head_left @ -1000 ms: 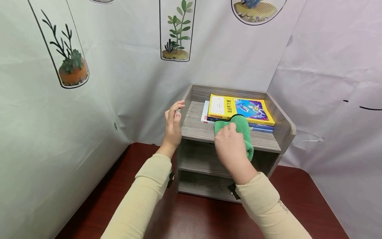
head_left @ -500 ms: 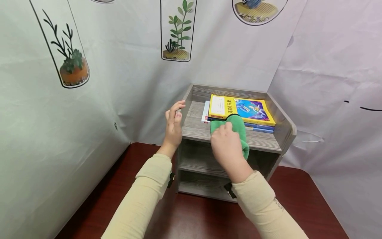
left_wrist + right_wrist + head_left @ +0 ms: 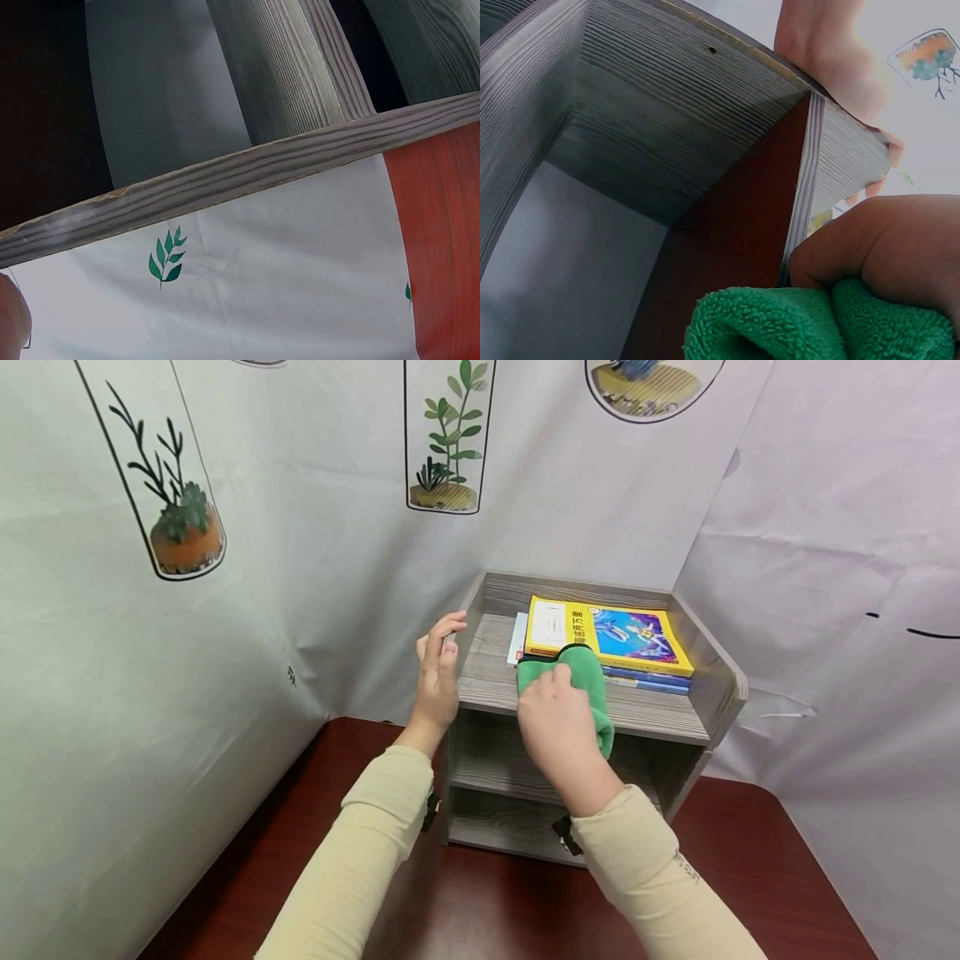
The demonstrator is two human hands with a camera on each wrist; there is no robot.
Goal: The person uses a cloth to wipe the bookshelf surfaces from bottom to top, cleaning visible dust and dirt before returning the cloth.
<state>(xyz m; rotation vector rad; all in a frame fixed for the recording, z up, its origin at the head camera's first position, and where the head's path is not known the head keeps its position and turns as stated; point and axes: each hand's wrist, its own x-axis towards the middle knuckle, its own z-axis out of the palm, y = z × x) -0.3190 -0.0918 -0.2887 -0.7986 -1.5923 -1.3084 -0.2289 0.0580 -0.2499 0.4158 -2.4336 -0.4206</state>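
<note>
My right hand (image 3: pixel 557 718) grips a folded green cloth (image 3: pixel 588 675) with a dark edging, at the front of the top shelf. The cloth (image 3: pixel 769 322) lies bunched under that hand in the right wrist view. A small wood-grain shelf unit (image 3: pixel 487 681) stands in front of me. At its left side panel, my left hand (image 3: pixel 437 685) holds the upper edge, its fingertips bent over the wood. Just behind the cloth is a yellow book (image 3: pixel 637 639), uppermost in a stack, partly hidden by the cloth. The left wrist view mostly shows the panel's edge (image 3: pixel 247 169).
Under the yellow book lie blue-edged books (image 3: pixel 652 681) and a white one (image 3: pixel 517 639). Lower compartments (image 3: pixel 502 814) open toward me. The unit stands on a dark red table (image 3: pixel 480 910), with white printed sheeting (image 3: pixel 360 552) behind and on both sides.
My right hand has slid left along the front of the top shelf with the cloth, uncovering more of the blue book edges. The left hand has stayed in place.
</note>
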